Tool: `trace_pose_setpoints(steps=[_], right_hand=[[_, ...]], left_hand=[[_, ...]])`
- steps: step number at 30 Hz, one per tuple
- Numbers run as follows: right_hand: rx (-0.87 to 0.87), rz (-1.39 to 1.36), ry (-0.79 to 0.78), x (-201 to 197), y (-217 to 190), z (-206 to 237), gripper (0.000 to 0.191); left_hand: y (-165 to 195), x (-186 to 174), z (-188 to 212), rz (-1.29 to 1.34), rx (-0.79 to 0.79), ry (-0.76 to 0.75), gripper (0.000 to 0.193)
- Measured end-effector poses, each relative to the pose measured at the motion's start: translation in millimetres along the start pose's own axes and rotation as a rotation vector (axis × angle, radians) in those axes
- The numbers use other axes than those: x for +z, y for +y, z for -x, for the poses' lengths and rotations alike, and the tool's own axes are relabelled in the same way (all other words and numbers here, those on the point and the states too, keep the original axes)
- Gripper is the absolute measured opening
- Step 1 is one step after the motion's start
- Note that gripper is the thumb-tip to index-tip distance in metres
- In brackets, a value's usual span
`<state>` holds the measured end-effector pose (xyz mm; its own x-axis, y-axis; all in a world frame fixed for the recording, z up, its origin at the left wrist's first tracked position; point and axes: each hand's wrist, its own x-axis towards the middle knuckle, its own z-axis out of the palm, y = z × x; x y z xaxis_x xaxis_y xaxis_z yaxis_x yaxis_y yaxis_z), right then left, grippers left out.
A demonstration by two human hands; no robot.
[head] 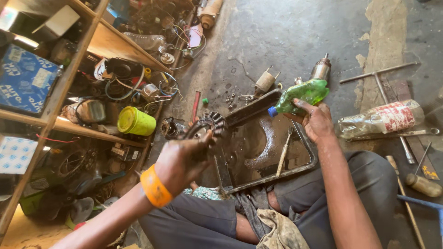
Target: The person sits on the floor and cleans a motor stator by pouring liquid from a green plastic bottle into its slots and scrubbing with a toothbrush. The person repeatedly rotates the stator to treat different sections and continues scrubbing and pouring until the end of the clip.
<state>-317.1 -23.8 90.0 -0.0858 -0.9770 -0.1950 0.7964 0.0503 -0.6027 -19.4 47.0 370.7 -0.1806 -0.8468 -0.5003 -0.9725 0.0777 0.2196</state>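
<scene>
Behind left hand (pixel 177 163), finned metal part (pixel 207 127) half hidden; right hand (pixel 314 121) tilts green bottle (pixel 300 96).

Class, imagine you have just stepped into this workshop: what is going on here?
A person sits on a stained concrete floor over a dark metal tray. The left hand holds a greasy toothed metal part above the tray. The right hand tips a green plastic bottle, its blue cap pointing at that part. A brush lies in the tray, where liquid has pooled. Wooden shelves crammed with parts stand on the left, and tools lie on the floor to the right.
</scene>
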Motion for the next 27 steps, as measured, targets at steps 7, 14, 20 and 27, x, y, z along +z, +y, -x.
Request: trace_pose_setpoints(steps=[7,14,20,27], right_hand=[[0.013,0.032,0.025,0.6,0.0,1.7,0.032],[0.023,0.049,0.016,2.2,-3.0,4.3,0.034],[0.021,0.064,0.026,3.2,-3.5,5.7,0.034],[0.031,0.037,-0.003,3.5,-5.9,7.5,0.032]], left_hand=[[-22.6,23.7,7.5,-0.667,0.881,0.423,0.070],[-36.1,39.5,1.4,-0.649,0.987,0.453,0.066],[-31.1,37.1,-2.0,-0.631,0.890,0.351,0.069],[-13.1,12.9,-5.9,0.278,0.335,0.072,0.056]])
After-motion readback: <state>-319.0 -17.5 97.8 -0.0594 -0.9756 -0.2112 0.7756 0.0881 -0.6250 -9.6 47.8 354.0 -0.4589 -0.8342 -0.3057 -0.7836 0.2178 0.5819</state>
